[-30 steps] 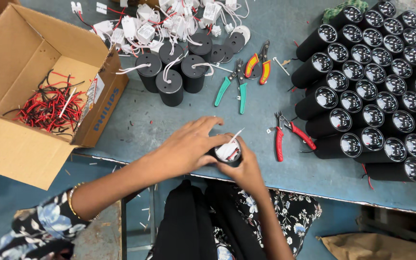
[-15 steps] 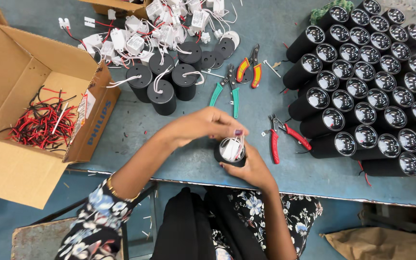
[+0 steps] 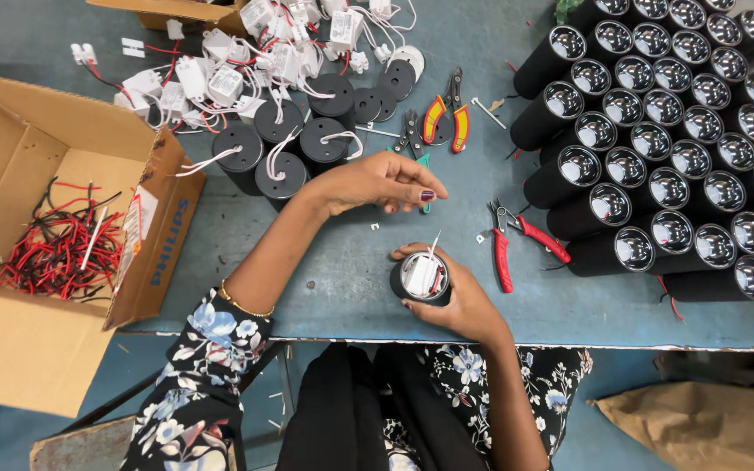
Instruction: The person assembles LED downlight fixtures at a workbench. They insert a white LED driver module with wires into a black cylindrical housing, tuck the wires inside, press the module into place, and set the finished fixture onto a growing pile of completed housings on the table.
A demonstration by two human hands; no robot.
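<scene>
Over blue tabletop (image 3: 351,270), right hand (image 3: 460,301) grips round black housing (image 3: 421,281).

Black lamp housing (image 3: 421,279), red-handled cutters (image 3: 517,240), blue-grey surface (image 3: 351,270), floral black sleeve (image 3: 211,358), brown box (image 3: 37,218).

Left hand (image 3: 377,183) came off the black lamp housing (image 3: 421,279), now hovering above bench near green pliers (image 3: 423,166); right hand (image 3: 455,301) holds housing alone.

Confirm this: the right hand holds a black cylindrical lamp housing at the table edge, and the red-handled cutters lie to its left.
Not quite. The head view shows the right hand holding the black cylindrical lamp housing at the table edge, but the red-handled cutters lie to its right.
</scene>
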